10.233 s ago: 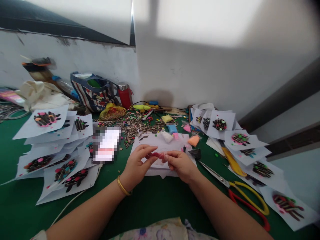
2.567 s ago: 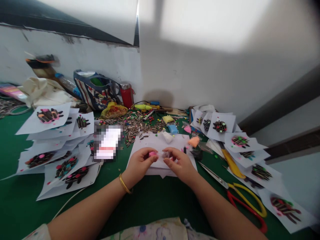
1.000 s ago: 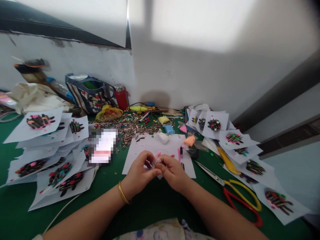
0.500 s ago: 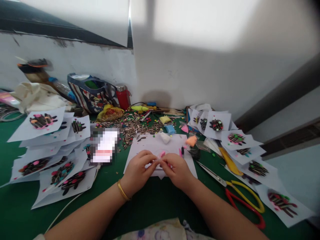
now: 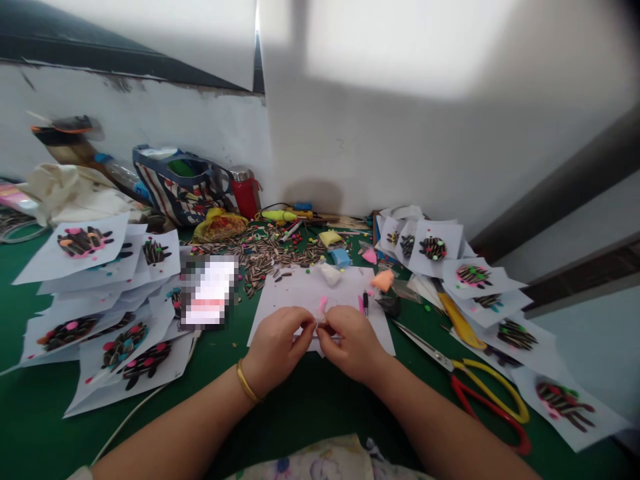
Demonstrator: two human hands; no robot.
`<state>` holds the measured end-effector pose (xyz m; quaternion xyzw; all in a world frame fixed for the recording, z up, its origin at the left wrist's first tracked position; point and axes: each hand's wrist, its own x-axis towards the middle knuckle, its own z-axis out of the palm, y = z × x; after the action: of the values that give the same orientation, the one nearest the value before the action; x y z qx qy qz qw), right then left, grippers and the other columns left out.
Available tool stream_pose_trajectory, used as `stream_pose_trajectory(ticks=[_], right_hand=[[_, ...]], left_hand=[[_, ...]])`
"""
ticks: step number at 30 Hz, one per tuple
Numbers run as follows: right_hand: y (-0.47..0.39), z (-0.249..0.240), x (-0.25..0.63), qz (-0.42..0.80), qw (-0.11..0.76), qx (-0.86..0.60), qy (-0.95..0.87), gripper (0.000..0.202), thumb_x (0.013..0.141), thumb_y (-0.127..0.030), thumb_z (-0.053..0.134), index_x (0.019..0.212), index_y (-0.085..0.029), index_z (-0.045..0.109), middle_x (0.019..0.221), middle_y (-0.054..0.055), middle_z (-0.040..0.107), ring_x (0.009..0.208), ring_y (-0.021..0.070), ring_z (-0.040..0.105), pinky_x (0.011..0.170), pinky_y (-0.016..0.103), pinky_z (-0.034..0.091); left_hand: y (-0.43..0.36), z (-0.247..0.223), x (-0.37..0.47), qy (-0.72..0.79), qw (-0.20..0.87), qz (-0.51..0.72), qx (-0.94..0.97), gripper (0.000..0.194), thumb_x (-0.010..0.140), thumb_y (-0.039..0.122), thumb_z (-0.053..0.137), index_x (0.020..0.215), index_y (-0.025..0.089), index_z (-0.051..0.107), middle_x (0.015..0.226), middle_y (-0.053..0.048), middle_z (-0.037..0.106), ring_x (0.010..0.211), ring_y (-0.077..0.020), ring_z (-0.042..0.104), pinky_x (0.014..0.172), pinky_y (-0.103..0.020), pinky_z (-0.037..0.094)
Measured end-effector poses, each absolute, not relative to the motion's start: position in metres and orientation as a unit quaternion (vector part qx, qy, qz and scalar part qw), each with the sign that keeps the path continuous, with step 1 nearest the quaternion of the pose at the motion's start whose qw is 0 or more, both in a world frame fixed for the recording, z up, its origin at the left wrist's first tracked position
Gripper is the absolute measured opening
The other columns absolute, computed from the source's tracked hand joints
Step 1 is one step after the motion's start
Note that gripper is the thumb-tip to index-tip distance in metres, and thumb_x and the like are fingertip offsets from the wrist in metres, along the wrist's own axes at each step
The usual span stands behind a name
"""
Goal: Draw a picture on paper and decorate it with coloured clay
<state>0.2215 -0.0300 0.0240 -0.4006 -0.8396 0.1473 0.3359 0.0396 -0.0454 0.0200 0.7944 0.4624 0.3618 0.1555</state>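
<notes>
My left hand [image 5: 283, 343] and my right hand [image 5: 353, 340] meet over white paper sheets [image 5: 285, 287], thumbs and forefingers pinched together. Between the fingertips is what looks like a small clear plastic wrapper with pink modelling clay [image 5: 323, 303] showing above it; the fingers cover much of it. A gold bangle [image 5: 245, 381] circles my left wrist. Just beyond the hands lies a white lump of clay [image 5: 331, 274]. To the right of it, a black pen [image 5: 365, 305] rests on the paper near an orange clay lump [image 5: 383, 280].
Scissors [image 5: 445, 360] and a yellow-handled tool [image 5: 460, 320] lie at right. Papers with striped-seed pictures are stacked at left [image 5: 100, 293] and right [image 5: 500, 293]. Loose striped seeds [image 5: 270, 250] spread behind, near a phone [image 5: 210, 293], red flask [image 5: 245, 193] and bag [image 5: 180, 183].
My fingers have shifted slightly and the right fingers curl in more. The pink clay now stands a little higher above the fingertips.
</notes>
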Motion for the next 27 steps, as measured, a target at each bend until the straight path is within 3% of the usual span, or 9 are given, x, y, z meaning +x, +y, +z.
stream_pose_trajectory(ticks=[5, 10, 18, 22, 24, 27], right_hand=[[-0.031, 0.024, 0.224, 0.170, 0.335, -0.361, -0.853, 0.016, 0.088, -0.018, 0.047, 0.074, -0.019, 0.054, 0.073, 0.003, 0.058, 0.071, 0.0167, 0.051, 0.067, 0.029, 0.033], [-0.030, 0.027, 0.226, 0.173, 0.337, -0.327, -0.866, 0.020, 0.093, -0.021, 0.044, 0.079, -0.018, 0.058, 0.075, 0.004, 0.060, 0.074, 0.0175, 0.052, 0.070, 0.030, 0.036], [-0.027, 0.029, 0.230, 0.137, 0.350, -0.335, -0.864, 0.014, 0.085, -0.015, 0.051, 0.073, -0.020, 0.056, 0.068, 0.002, 0.058, 0.071, 0.0169, 0.052, 0.069, 0.031, 0.036], [-0.024, 0.027, 0.234, 0.159, 0.396, -0.350, -0.834, 0.008, 0.089, -0.025, 0.057, 0.095, -0.021, 0.060, 0.085, 0.004, 0.064, 0.083, 0.0192, 0.057, 0.079, 0.034, 0.042], [-0.022, 0.024, 0.236, 0.171, 0.425, -0.374, -0.806, 0.037, 0.086, -0.034, 0.066, 0.119, -0.023, 0.054, 0.108, 0.008, 0.063, 0.101, 0.0233, 0.057, 0.089, 0.039, 0.043], [-0.019, 0.017, 0.238, 0.255, 0.425, -0.398, -0.772, 0.077, 0.079, -0.041, 0.073, 0.143, -0.027, 0.033, 0.136, 0.012, 0.049, 0.115, 0.0258, 0.053, 0.094, 0.042, 0.044]], left_hand=[[-0.048, 0.024, 0.041, 0.437, 0.234, 0.380, 0.781, 0.018, 0.082, 0.021, 0.062, 0.098, 0.020, 0.055, 0.089, -0.003, 0.060, 0.080, -0.0174, 0.055, 0.074, -0.029, 0.045], [-0.042, 0.022, 0.037, 0.438, 0.304, 0.397, 0.747, 0.017, 0.083, 0.030, 0.067, 0.086, 0.020, 0.054, 0.082, 0.000, 0.056, 0.075, -0.0154, 0.051, 0.068, -0.027, 0.044], [-0.038, 0.020, 0.036, 0.482, 0.247, 0.377, 0.752, 0.014, 0.089, 0.026, 0.058, 0.077, 0.019, 0.052, 0.074, 0.001, 0.054, 0.070, -0.0146, 0.048, 0.066, -0.028, 0.040], [-0.034, 0.019, 0.035, 0.494, 0.340, 0.463, 0.653, 0.009, 0.086, 0.026, 0.060, 0.087, 0.020, 0.054, 0.078, 0.001, 0.055, 0.070, -0.0136, 0.052, 0.067, -0.027, 0.043], [-0.032, 0.020, 0.035, 0.465, 0.445, 0.500, 0.579, 0.013, 0.086, 0.028, 0.061, 0.092, 0.020, 0.053, 0.078, 0.002, 0.055, 0.069, -0.0129, 0.054, 0.067, -0.027, 0.045], [-0.030, 0.020, 0.036, 0.389, 0.581, 0.521, 0.491, 0.015, 0.086, 0.029, 0.063, 0.092, 0.020, 0.052, 0.073, 0.003, 0.054, 0.066, -0.0113, 0.053, 0.065, -0.025, 0.044]])
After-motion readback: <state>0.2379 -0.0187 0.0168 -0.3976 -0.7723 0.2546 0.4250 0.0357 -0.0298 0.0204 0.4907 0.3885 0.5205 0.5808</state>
